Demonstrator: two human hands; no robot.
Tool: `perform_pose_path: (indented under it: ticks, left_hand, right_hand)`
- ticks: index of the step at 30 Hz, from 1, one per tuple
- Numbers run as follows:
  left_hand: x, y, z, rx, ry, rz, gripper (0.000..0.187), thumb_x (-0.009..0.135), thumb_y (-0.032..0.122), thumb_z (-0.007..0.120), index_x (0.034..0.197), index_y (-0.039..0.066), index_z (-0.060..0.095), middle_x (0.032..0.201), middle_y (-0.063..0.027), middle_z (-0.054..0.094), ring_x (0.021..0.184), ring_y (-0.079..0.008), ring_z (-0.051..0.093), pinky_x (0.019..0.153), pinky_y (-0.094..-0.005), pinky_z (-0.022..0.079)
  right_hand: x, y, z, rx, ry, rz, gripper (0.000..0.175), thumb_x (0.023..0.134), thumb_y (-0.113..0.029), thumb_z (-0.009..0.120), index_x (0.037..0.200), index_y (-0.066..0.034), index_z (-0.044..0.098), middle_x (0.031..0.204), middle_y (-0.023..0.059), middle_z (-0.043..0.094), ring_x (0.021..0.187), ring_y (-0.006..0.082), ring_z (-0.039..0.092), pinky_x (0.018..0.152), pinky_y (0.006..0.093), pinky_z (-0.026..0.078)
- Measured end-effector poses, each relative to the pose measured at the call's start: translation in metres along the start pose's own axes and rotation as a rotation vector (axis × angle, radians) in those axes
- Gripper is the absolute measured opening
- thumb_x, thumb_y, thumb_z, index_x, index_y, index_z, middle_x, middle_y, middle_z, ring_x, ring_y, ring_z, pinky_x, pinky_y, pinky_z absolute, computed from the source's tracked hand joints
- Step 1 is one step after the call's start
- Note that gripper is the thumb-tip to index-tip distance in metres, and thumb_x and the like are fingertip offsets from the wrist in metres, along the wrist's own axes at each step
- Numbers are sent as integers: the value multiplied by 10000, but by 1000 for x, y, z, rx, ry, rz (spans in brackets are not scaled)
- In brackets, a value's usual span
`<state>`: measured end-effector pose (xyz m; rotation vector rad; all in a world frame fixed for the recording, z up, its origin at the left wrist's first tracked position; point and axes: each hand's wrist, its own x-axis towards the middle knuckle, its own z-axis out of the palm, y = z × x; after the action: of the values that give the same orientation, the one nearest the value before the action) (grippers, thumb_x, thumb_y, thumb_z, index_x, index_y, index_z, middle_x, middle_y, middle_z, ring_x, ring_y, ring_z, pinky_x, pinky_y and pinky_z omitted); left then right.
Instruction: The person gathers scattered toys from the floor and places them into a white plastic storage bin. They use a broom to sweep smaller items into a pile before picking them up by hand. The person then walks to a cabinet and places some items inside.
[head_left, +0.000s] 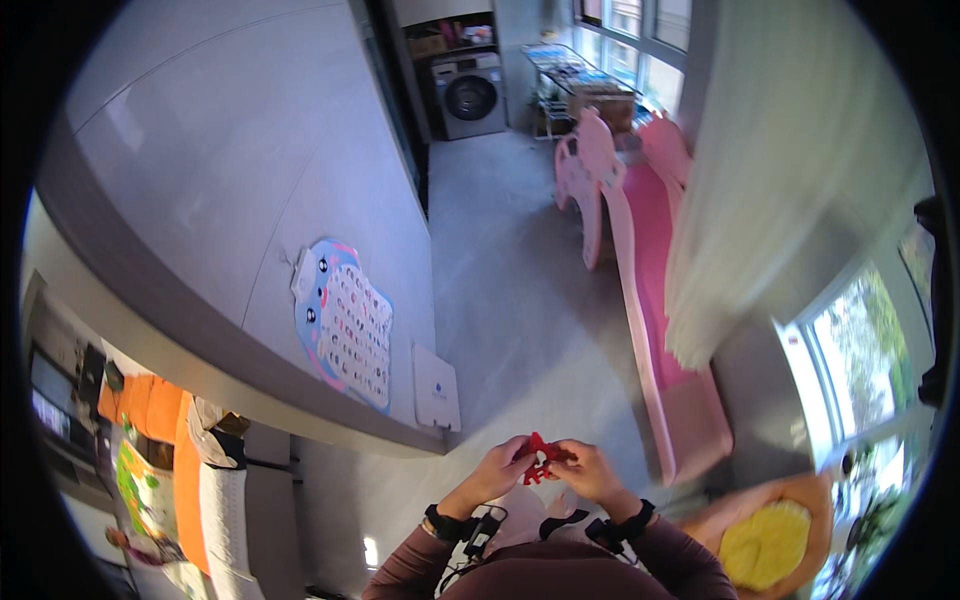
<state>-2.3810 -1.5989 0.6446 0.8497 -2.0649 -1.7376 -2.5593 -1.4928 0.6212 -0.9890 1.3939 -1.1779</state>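
My left hand (501, 466) and my right hand (592, 472) are close together in front of my body, low in the head view. Between them they pinch a small red cut-out piece (537, 474) with jagged edges and openings through it. Its material and exact kind are too small to tell. Fingers of both hands cover its sides. Dark bands with small devices and cables are strapped around my wrists.
A pink children's slide (660, 285) stands ahead right, beside a pale curtain (780, 165). At right is an orange seat with a yellow cushion (765, 544). A picture chart (352, 322) hangs on the left wall, near a white panel (436, 390). Far ahead are a washing machine (471, 97) and drying rack (577, 67).
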Motion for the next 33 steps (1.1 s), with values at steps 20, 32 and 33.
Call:
perform_pose_path:
  ticks: [20,32,33]
  left_hand:
    - [688,33,-383,-511,-122,-111,519,950,167,634,1379,-25,415,1249,-118,588,1138,-161,576,977,-307,468]
    - [1038,43,-638,-731,332,-108,362,967,79,587,1306,-29,518,1213,-94,612,1104,-155,582,974,-289,466]
    - [1057,41,-662,-754,375,-106,357,969,73,577,1303,-35,513,1211,-104,612,1107,-169,588,974,-301,475]
  right_hand:
    - [742,-175,-224,277,-106,145,351,913,-25,625,1239,88,553,1086,141,663,928,187,669,837,319,562]
    - [1242,-291,-306,230,-600,170,387,968,-102,584,1311,64,517,1138,119,653,1013,193,654,884,322,540]
    - [1283,-297,-303,211,-647,171,391,966,-106,587,1312,62,517,1141,118,653,1007,192,656,884,322,540]
